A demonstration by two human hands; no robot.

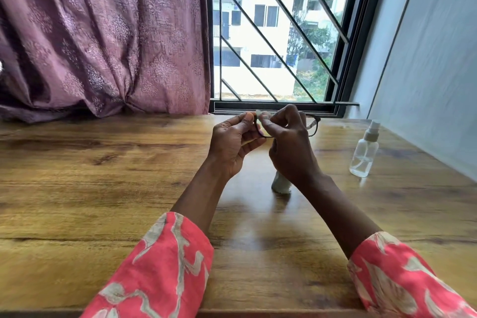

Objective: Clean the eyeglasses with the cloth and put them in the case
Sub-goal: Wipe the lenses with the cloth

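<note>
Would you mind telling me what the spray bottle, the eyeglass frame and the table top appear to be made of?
The spray bottle looks like clear plastic, since the table shows through it, with an opaque pale pump head. The eyeglass frame seems dark plastic, fairly thick-rimmed; it is too small to be sure. The table top shows wood grain with a soft sheen, either varnished wood or laminate.

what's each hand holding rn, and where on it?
Left hand pinches the eyeglasses at the frame's left end. Right hand pinches the cloth against the left lens; the rest of the cloth hangs below the hand.
</note>
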